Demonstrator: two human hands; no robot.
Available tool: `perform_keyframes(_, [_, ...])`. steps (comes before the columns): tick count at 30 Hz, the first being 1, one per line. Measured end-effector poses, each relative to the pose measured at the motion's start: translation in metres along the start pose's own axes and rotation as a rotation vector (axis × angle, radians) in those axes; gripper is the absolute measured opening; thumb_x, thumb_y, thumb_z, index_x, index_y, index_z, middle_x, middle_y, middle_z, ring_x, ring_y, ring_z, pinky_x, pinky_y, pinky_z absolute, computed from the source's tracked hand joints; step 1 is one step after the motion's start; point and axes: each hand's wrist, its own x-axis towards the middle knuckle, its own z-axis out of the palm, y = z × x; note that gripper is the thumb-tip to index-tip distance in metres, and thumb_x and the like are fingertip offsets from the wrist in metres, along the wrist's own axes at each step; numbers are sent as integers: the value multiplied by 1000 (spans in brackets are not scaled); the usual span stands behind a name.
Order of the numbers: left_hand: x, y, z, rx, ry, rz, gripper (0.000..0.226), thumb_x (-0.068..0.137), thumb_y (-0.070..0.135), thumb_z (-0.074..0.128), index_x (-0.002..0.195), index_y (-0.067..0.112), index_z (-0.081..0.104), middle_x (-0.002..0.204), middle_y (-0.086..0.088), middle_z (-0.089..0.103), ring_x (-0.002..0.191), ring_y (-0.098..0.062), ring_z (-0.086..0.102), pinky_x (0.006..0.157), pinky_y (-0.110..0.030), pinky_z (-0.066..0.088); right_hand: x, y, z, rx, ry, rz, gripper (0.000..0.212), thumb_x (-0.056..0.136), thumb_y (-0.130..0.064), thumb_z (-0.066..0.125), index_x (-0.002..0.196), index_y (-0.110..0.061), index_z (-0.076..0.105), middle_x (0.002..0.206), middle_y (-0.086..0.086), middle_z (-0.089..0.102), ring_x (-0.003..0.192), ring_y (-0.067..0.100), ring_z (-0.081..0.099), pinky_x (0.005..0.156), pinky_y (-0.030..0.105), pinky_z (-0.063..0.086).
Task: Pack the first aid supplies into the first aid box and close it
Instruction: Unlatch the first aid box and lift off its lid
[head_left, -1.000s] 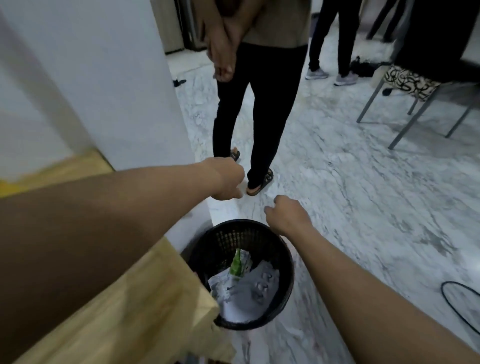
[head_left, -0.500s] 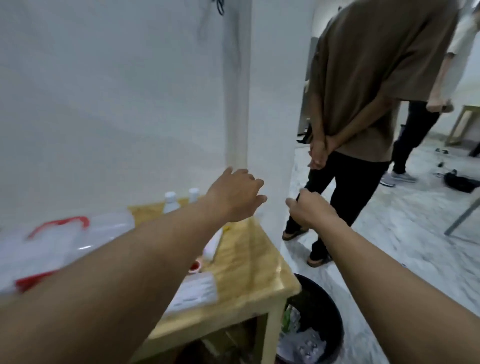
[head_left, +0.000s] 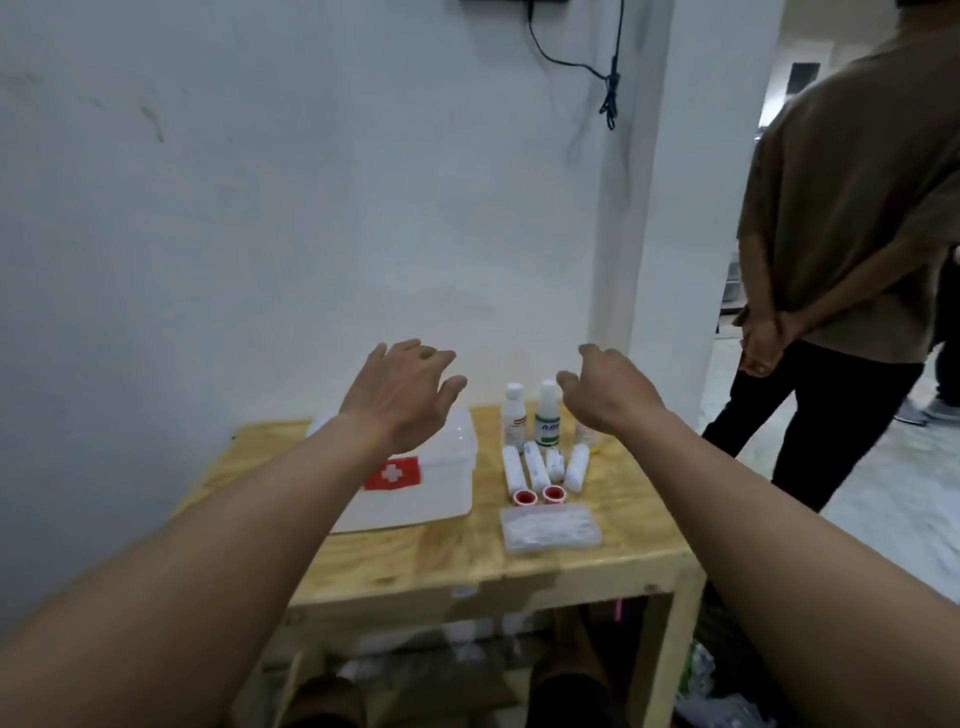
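Now that I am turning back from the black bin on the floor, where both fists were hovering a second ago, the wooden counter (head_left: 545, 571) is coming fully into view in front of me. I am holding my left hand (head_left: 402, 392) above the first aid box (head_left: 415, 493), fingers spread and carrying nothing. I am raising my right hand (head_left: 605, 395) over the far end of the supplies, fingers loosely curled and, as far as I can tell, also carrying nothing.

Nothing is being packed yet. The box is sitting on the left half of the counter with its lid down and its red cross label facing up. Just beside it on the right, two white bottles (head_left: 530, 421) are standing upright near the wall; in front of them four white bandage rolls (head_left: 545, 465) are lying side by side, then two small red-rimmed tape rolls (head_left: 537, 496), then a flat clear packet (head_left: 550, 527) nearest me. A small item behind my right wrist is too hidden to name.

Facing the work again, I am judging that the lid has to come up first, so my left hand is well placed. A bystander (head_left: 852, 234) is standing by the pillar, well apart from the counter.
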Motion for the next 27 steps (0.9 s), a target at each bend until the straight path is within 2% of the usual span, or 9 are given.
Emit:
perform_keyframes(5, [-42, -28, 13, -35, -12, -115, 52, 104, 47, 31, 143, 21, 54, 142, 1, 58, 136, -23, 45, 109, -47, 36, -19, -47, 22, 1, -74, -159, 53, 99, -34, 43, 146, -10, 38, 144, 17, 46, 131, 34, 45, 101, 43, 40])
perform_keyframes(8, [-63, -34, 25, -75, -28, -192, 54, 104, 50, 26, 143, 25, 53, 142, 0, 58, 131, -25, 48, 107, -47, 37, -26, -71, 37, -12, -148, -261, 57, 100, -34, 42, 152, -12, 33, 151, 14, 40, 137, 32, 40, 108, 43, 37])
perform_keyframes(12, [-83, -40, 43, -73, -86, -240, 56, 104, 52, 22, 152, 28, 40, 158, 1, 40, 146, -26, 32, 116, -52, 26, -31, -96, 56, -17, -240, -375, 56, 102, -32, 40, 154, -14, 29, 156, 12, 35, 142, 30, 35, 111, 42, 33])
perform_keyframes(17, [-84, -48, 53, -102, -59, -237, 49, 106, 41, 27, 154, 30, 36, 160, 2, 35, 150, -26, 25, 118, -53, 21, -31, -108, 80, -11, -291, -446, 51, 104, -27, 34, 154, -15, 32, 156, 16, 34, 144, 30, 30, 111, 42, 30])
perform_keyframes(20, [-83, -50, 56, -113, -34, -244, 48, 106, 40, 30, 153, 30, 38, 160, 2, 36, 150, -25, 24, 118, -52, 20, -33, -102, 89, -54, -284, -485, 45, 106, -25, 32, 144, -7, 47, 145, 21, 46, 136, 34, 37, 105, 41, 33])
perform_keyframes(22, [-85, -47, 60, -110, 9, -292, 48, 105, 43, 33, 151, 30, 42, 159, 0, 37, 150, -25, 24, 119, -51, 19, -34, -98, 93, -50, -245, -508, 43, 107, -26, 31, 138, -5, 53, 141, 20, 51, 130, 35, 41, 100, 40, 34])
perform_keyframes(24, [-92, -39, 62, -107, 120, -408, 48, 102, 48, 41, 145, 29, 50, 156, -6, 42, 146, -28, 29, 117, -50, 24, -34, -96, 94, -53, -221, -528, 44, 108, -28, 31, 140, -7, 52, 144, 19, 50, 130, 35, 41, 100, 37, 32])
perform_keyframes(27, [-98, -19, 63, -200, 349, -679, 53, 89, 53, 64, 132, 26, 54, 140, -9, 47, 128, -30, 43, 100, -44, 38, -34, -96, 94, -21, -221, -490, 47, 107, -35, 33, 150, -16, 42, 154, 16, 40, 143, 30, 32, 110, 36, 27])
